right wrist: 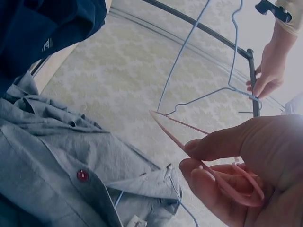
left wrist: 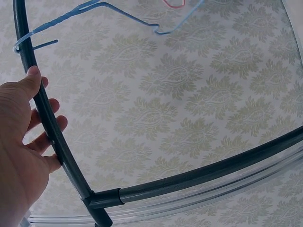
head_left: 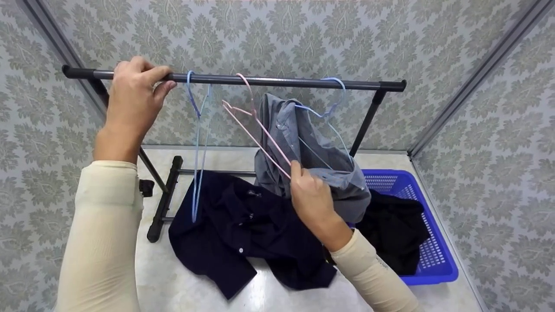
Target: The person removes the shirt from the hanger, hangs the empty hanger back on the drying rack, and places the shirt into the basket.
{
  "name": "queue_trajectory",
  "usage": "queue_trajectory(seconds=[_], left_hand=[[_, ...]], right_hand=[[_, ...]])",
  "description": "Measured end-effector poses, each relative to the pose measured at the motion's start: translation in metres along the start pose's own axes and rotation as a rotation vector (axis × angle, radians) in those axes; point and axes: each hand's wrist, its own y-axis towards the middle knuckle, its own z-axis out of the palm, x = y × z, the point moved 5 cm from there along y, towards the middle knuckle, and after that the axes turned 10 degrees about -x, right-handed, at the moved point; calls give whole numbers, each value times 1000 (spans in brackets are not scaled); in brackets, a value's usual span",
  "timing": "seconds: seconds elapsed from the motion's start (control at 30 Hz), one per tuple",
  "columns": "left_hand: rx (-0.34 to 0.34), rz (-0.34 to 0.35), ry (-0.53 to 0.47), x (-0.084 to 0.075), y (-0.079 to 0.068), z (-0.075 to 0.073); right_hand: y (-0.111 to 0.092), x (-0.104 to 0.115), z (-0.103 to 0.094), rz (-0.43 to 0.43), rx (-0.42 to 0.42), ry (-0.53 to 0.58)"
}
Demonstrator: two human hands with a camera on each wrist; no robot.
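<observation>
My left hand [head_left: 136,95] grips the dark rail [head_left: 286,81] of a clothes rack near its left end, fingers over the top. The right hand [head_left: 313,201] pinches the lower part of a pink hanger [head_left: 271,138], whose hook still sits on the rail; in the right wrist view the pink wire [right wrist: 222,184] runs between thumb and fingers. Just behind hangs a grey shirt [head_left: 282,130] on a blue hanger [head_left: 338,99], partly hidden by the right hand. A bare blue hanger [head_left: 197,151] hangs beside the left hand. Below lies a dark navy shirt [head_left: 243,234] with white buttons.
A blue plastic basket [head_left: 446,268] stands at the lower right with a black garment [head_left: 392,232] in it. The rack's foot [head_left: 164,203] rests on the pale floor at the left. Patterned walls close in behind and on both sides.
</observation>
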Motion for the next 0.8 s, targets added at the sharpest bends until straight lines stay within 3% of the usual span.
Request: queue_trajectory(seconds=[0.43,0.67,0.8], left_hand=[[-18,7,-10,0,0,0],[-9,-2,-14,1,0,0],[-14,1,-12,1,1,0]], right_hand=[[2,28,4,-89,20,126],[4,36,9,-93,165,245],[8,39,15,-91,208,276]])
